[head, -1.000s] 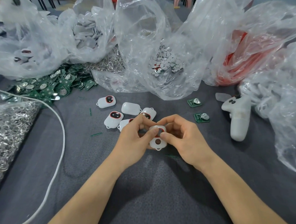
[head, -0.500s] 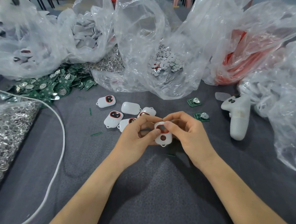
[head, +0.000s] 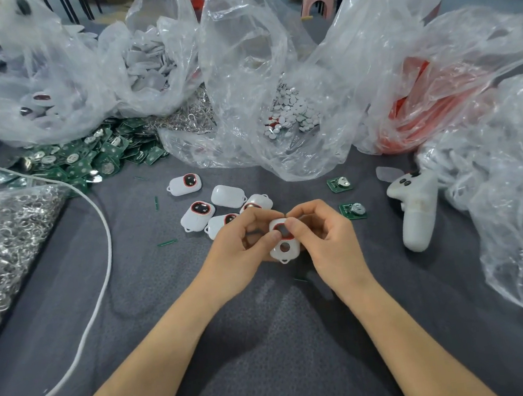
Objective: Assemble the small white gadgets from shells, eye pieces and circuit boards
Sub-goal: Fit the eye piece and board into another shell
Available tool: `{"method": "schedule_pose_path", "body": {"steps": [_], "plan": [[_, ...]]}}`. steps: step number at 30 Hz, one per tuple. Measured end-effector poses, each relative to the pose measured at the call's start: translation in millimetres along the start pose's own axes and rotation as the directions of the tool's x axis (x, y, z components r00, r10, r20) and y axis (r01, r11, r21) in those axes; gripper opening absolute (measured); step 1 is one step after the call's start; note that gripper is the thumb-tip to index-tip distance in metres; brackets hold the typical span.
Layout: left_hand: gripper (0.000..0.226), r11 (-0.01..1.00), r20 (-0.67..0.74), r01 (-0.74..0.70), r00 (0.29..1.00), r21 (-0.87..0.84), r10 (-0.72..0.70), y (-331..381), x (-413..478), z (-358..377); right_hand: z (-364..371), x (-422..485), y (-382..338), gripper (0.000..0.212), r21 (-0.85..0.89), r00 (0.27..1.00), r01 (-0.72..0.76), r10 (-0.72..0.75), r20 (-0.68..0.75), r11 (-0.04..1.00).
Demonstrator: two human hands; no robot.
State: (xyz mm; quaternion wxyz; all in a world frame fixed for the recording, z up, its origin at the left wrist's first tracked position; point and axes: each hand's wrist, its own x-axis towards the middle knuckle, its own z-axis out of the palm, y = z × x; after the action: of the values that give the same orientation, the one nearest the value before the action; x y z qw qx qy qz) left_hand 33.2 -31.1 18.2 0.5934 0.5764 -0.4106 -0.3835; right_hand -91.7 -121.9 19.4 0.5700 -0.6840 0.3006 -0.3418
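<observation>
Both our left hand [head: 239, 251] and right hand [head: 328, 245] pinch the white shell [head: 292, 253] close before us, thumbs on its red-rimmed eye piece [head: 281, 229]. We should press evenly round the rim so it seats flush; a circuit board [head: 352, 211] lies just beyond.

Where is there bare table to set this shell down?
Bare cloth lies between the white cable and your left hand, and between your right hand and the white controller. Crowded: the gadget cluster beyond your left hand, plus bags and green boards along the far side.
</observation>
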Motion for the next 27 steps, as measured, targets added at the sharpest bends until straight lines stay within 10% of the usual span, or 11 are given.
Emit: {"method": "schedule_pose_path", "body": {"steps": [9,22,27], "plan": [[0.017,0.982,-0.067,0.081,0.993,-0.172,-0.093,2.2,0.5,-4.7,-2.5,0.4,1.7,0.01,-0.091,0.99,0.012,-0.025,-0.141,0.996],[0.039,0.999,-0.009,0.012,1.0,0.031,-0.012,7.3,-1.2,-5.3,-14.9,-2.8,-7.6,0.014,-0.193,0.936,0.045,-0.109,-0.335,0.98],[0.042,0.995,-0.005,-0.043,0.999,0.086,0.044,0.6,-0.6,-3.1,-92.6,-12.6,-55.5,0.018,-0.23,0.81,0.134,-0.24,-0.535,0.964]]}}
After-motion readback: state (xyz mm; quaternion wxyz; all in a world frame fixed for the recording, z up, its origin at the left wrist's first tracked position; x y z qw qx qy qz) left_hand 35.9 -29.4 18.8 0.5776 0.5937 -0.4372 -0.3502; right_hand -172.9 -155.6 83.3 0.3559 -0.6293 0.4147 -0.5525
